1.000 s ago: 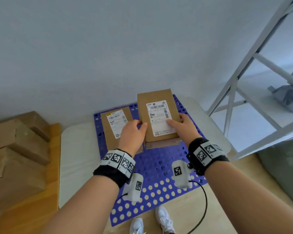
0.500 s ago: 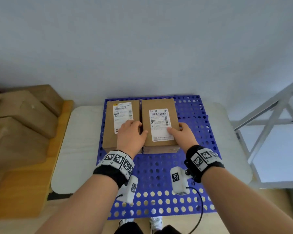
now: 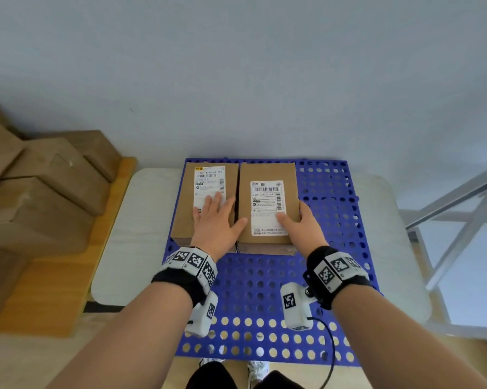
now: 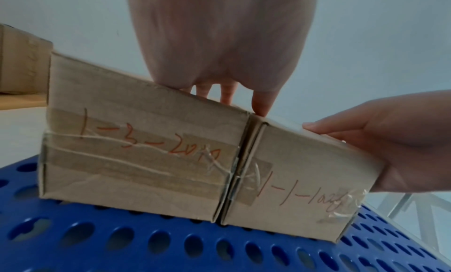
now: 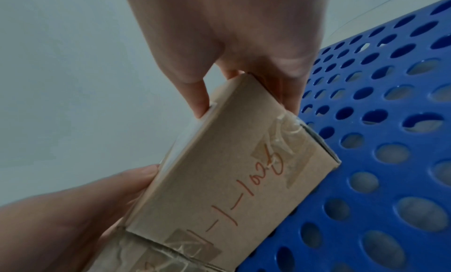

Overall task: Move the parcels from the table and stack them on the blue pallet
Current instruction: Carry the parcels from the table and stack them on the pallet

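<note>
Two brown cardboard parcels with white labels lie side by side, touching, at the far left of the blue perforated pallet (image 3: 264, 282). My left hand (image 3: 222, 211) lies flat with straight fingers on the left parcel (image 3: 184, 209), its thumb reaching onto the right parcel (image 3: 267, 171). My right hand (image 3: 292, 217) grips the right parcel's right side, thumb on the label. The left wrist view shows the near faces of the left parcel (image 4: 136, 150) and right parcel (image 4: 292, 170), both with red handwriting. The right wrist view shows my right hand (image 5: 244, 73) pinching the right parcel (image 5: 231, 170).
The pallet rests on a white table (image 3: 130, 234) against a pale wall. Several plain cardboard boxes (image 3: 40, 192) are piled on a wooden surface (image 3: 54, 290) at the left. A white metal frame (image 3: 461, 209) stands at the right. The pallet's near and right parts are bare.
The right parcel, held tilted in both hands a second ago, now lies flat on the pallet against the left parcel. My left hand let go and flattened onto the left parcel.
</note>
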Available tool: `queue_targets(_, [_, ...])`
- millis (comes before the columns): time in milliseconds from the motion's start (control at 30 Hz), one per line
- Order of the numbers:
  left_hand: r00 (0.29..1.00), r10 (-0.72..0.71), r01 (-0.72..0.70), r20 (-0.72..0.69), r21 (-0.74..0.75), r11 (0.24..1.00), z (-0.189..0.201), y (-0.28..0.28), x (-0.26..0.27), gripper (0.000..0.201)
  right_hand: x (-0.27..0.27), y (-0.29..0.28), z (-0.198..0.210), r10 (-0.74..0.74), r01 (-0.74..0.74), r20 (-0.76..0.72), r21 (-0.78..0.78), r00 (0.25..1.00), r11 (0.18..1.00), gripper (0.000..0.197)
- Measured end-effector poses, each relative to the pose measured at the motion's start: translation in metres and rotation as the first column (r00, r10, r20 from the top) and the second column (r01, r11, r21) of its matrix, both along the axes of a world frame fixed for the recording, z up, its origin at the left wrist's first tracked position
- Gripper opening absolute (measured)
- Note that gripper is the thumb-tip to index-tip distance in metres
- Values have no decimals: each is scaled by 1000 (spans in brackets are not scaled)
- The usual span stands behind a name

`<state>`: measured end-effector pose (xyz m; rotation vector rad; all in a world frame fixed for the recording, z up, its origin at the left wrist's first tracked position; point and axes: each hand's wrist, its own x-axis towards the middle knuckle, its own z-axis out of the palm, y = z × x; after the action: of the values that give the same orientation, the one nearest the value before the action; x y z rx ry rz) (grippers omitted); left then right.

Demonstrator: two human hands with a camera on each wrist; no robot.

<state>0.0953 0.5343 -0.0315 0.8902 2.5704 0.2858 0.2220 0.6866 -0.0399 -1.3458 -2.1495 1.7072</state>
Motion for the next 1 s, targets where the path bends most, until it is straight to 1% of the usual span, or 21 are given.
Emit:
queue_targets(100, [1000,22,-22,7,6,1000,3,1,0,69,-1,2,4,-10,10,-7,18,1000,1000,60])
queue_targets(133, [1000,26,-26,3,4,1000,5,1,1,69,-2,2,6,-14,14,-8,37,1000,999,61])
queue_targets(200, [999,37,-38,12,30,999,10,0,3,67,-3,1,12,-34,33,10,96,999,995,68])
queue_targets(267, [996,69,-75,54,117,990,17,-4,4,63,-6,0,21,-65,62,8,177,998,982,72])
queue_targets(333, [992,107,-120,72,215,969,24,-13,2,59,-9,-4,33,-80,84,-28,255,996,963,68])
queue_targets(400, [988,143,-154,62,271,950,32,-24,-3,56,-14,-11,46,-55,76,-75,321,996,944,60])
queue_targets(467, [981,184,-196,67,323,926,43,-40,-8,54,-21,-23,59,3,33,-92,384,996,923,56])
queue_targets(533, [975,210,-221,71,369,903,53,-61,-12,50,-32,-43,71,48,1,-111,406,993,914,54])
queue_targets(633, [961,264,-274,81,393,878,66,-108,-17,48,-51,-85,84,114,-47,-135,418,984,907,50])
queue_targets(733, [942,320,-330,95,414,848,73,-170,-27,48,-75,-140,88,198,-124,-122,445,973,887,49])
queue_targets(867, [912,395,-403,109,410,818,83,-272,-42,48,-102,-227,83,288,-217,-128,396,949,892,48])
queue_targets(1000, [847,503,-527,170,380,760,87,-377,-57,49,-118,-315,76,344,-282,-107,377,933,882,46])
